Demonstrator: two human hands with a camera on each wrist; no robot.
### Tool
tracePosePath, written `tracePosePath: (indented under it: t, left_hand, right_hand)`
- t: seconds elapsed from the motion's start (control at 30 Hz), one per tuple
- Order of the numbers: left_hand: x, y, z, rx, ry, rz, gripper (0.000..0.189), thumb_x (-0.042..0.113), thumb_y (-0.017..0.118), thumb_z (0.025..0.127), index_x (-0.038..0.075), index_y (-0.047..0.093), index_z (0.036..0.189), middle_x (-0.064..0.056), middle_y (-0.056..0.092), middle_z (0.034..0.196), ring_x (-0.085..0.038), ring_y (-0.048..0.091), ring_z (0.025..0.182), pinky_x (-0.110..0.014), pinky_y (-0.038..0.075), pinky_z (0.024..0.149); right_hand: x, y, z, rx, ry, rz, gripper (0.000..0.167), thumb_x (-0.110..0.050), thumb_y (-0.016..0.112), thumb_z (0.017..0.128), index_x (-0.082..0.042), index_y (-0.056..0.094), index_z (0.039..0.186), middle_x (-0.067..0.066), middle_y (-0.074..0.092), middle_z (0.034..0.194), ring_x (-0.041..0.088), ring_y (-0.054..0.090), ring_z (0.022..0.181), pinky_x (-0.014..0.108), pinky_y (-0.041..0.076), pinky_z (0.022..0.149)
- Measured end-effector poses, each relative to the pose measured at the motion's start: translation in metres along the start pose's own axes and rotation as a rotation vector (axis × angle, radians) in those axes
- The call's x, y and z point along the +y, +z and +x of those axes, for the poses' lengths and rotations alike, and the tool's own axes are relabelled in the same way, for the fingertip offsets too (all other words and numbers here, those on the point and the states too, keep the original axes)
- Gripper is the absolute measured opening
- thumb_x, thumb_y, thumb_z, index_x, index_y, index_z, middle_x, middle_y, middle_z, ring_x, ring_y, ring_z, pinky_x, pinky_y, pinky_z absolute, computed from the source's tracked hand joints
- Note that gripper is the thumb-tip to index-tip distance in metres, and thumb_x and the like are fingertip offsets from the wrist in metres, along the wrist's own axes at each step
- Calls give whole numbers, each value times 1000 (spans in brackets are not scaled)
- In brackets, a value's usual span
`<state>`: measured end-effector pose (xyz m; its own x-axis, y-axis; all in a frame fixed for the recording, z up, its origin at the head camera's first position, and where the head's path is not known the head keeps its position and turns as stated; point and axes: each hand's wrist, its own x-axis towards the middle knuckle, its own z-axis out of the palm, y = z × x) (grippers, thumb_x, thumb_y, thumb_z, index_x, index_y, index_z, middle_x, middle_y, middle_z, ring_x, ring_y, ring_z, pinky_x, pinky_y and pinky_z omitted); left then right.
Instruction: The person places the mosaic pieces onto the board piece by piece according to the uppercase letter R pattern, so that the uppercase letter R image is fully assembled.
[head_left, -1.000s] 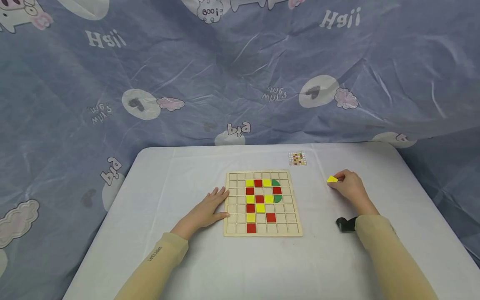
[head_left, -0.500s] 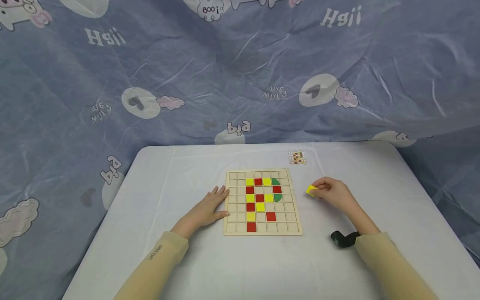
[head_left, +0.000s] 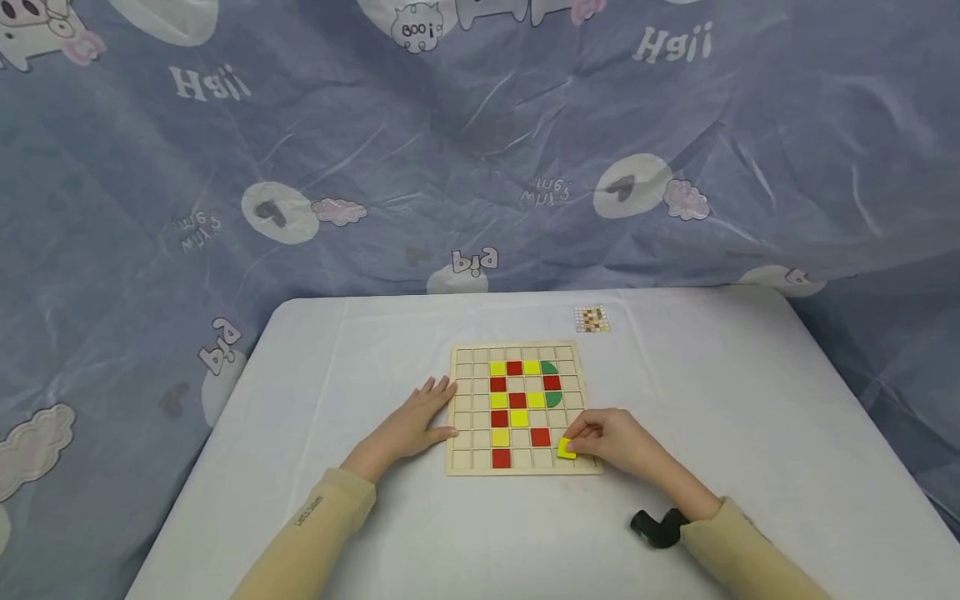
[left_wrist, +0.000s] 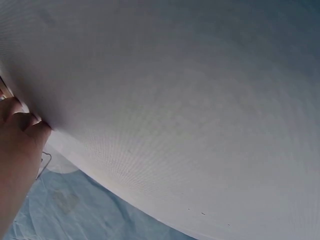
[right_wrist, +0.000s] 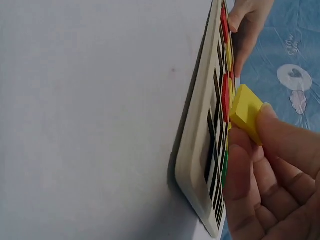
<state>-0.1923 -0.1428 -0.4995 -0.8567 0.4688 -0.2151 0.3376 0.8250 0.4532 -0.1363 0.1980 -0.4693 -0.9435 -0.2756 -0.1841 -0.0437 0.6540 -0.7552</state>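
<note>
A square wooden grid board (head_left: pixel 465 468) lies on the white table, with red and yellow square tiles and two green rounded tiles set in its cells. My right hand (head_left: pixel 615 437) pinches a yellow square tile (head_left: pixel 566 449) between thumb and fingers, over the lower right part of the board. The right wrist view shows this yellow tile (right_wrist: pixel 246 111) tilted, held above the grid. Against the board's left edge rests my left hand (head_left: pixel 411 423), its fingers spread and fairly straight. Only part of that hand (left_wrist: pixel 22 135) appears in the left wrist view.
A small printed pattern card (head_left: pixel 592 318) lies behind the board, to the right. Near my right wrist is a black curved object (head_left: pixel 656 529), apparently worn on the sleeve. The white tabletop (head_left: pixel 480 533) ends at a patterned blue-grey curtain (head_left: pixel 420 167) at the back.
My right hand has carried the yellow tile left and toward me, from the bare table at the right to over the board's lower right. The left hand has stayed at the board's edge.
</note>
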Motion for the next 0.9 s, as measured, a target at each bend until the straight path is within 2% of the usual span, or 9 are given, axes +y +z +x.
tracePosePath:
  t: [0.2, 0.47, 0.7, 0.9]
  left_hand:
    - [-2, -1, -1, 19, 2, 4, 83, 45, 66, 91, 16, 26, 157, -4, 17, 165, -28, 8, 154, -46, 13, 126]
    - [-1, -3, -1, 17, 6, 7, 83, 45, 66, 91, 15, 25, 157, -5, 18, 165, -29, 9, 154, -47, 14, 126]
    - [-1, -4, -1, 9, -2, 12, 84, 46, 66, 91, 17, 23, 158, -3, 16, 166, -26, 7, 154, -45, 12, 126]
    - [0, -3, -1, 10, 10, 0, 83, 45, 66, 91, 16, 24, 158, -4, 17, 165, -27, 9, 154, -45, 13, 126]
  right_hand:
    - [-2, 6, 2, -8, -56, -30, 5, -12, 77, 83, -12, 72, 85, -4, 64, 71, 9, 55, 65, 18, 46, 56]
    - [-6, 11, 1, 42, -84, -97, 7, -7, 78, 82, -12, 72, 82, -5, 59, 73, 8, 52, 65, 18, 45, 56]
    - [-10, 16, 1, 57, -20, -144, 12, -6, 79, 81, -13, 70, 80, -2, 56, 76, 11, 50, 69, 19, 43, 58]
    - [-7, 12, -1, 71, -9, -98, 7, -10, 77, 84, -11, 70, 85, -2, 57, 78, 12, 52, 70, 18, 44, 59]
